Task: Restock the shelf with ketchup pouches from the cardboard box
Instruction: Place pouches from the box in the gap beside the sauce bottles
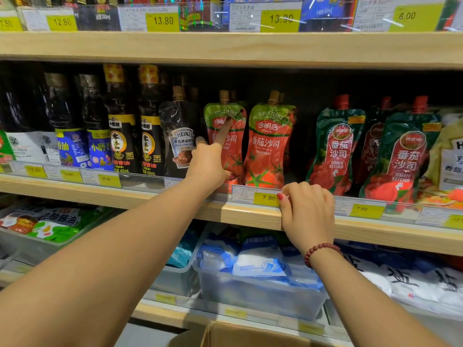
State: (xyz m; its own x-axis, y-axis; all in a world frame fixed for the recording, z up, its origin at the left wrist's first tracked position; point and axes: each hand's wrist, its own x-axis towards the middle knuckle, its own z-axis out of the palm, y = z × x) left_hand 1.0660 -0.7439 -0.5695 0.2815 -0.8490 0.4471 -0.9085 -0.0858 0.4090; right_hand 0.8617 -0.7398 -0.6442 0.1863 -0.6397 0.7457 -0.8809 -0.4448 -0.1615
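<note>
Two red-and-green ketchup pouches (pixel 269 144) stand side by side on the middle shelf (pixel 250 216). My left hand (pixel 208 162) reaches in to the left pouch (pixel 234 151); its straight index finger lies up the pouch's front, the thumb sticks out to the left, and the other fingers are tucked low against the pouch. My right hand (pixel 307 211) curls its fingers over the shelf's front rail, thumb beside the yellow 7.90 price tag (pixel 266 197). A flap of the cardboard box (pixel 250 334) shows at the bottom edge; its contents are hidden.
Darker green ketchup pouches (pixel 335 146) stand to the right, a black Heinz sauce pouch (pixel 179 139) and dark bottles (pixel 120 126) to the left. A shelf board (pixel 225 46) runs above. Clear bins of bagged goods (pixel 258 284) fill the shelf below.
</note>
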